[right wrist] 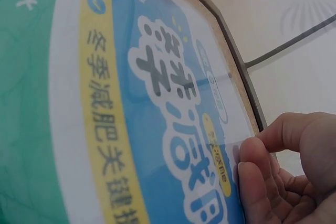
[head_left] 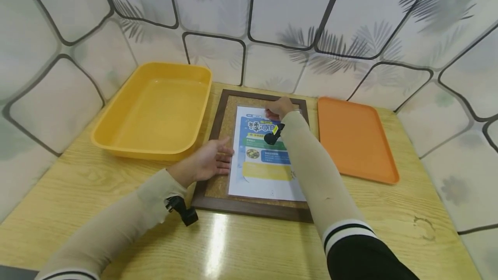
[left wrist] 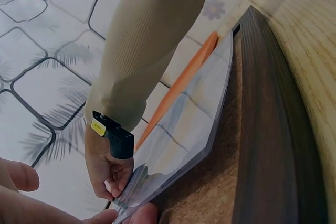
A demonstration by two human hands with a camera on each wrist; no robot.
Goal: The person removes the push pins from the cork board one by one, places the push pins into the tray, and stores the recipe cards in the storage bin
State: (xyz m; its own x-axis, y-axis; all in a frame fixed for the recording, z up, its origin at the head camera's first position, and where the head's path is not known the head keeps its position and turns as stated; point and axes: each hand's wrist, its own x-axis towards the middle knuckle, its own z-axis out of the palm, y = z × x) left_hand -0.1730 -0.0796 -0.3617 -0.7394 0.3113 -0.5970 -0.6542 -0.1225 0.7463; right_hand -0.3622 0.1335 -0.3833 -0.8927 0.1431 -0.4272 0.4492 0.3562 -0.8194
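Note:
A laminated poster (head_left: 256,187), printed in blue, green and yellow, lies over a cork board (head_left: 216,190) with a dark brown frame. At the poster's top edge my right hand (head_left: 280,108) has its fingers curled, and in the right wrist view its thumb and fingertips (right wrist: 252,153) pinch at that edge. My left hand (head_left: 208,161) rests beside the poster with fingers extended, the tips touching its left edge. The left wrist view shows the poster (left wrist: 202,108) edge-on above the cork (left wrist: 205,187), with left fingertips at its near end.
A deep yellow tray (head_left: 151,116) stands to the left of the board. On the right lies a flat orange tray (head_left: 355,137). Behind them rises a patterned wall (head_left: 280,68), and a wooden table (head_left: 249,249) supports everything.

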